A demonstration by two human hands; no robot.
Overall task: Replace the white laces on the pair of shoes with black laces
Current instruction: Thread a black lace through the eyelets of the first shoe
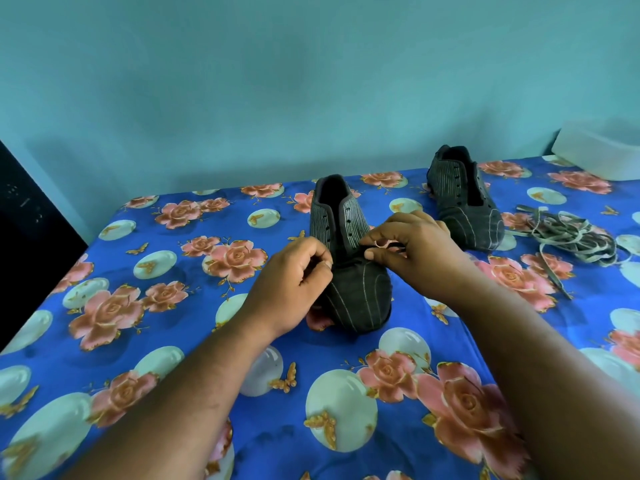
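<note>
A dark striped shoe (360, 292) stands in the middle of the bed, toe toward me, its eyelets bare except at the lowest row. My left hand (294, 282) is pinched shut at the shoe's left side near the lowest eyelets. My right hand (412, 251) pinches a black lace (388, 244) over the lower tongue. The lace is thin and mostly hidden by my fingers. The second dark shoe (464, 199) lies unlaced at the back right. A tangle of greyish-white laces (575, 240) lies on the sheet to its right.
Everything rests on a blue sheet (194, 306) with pink roses and pale orbs. A teal wall runs behind. A white box (602, 150) sits at the far right corner, and a dark object (31, 220) stands beyond the bed's left edge.
</note>
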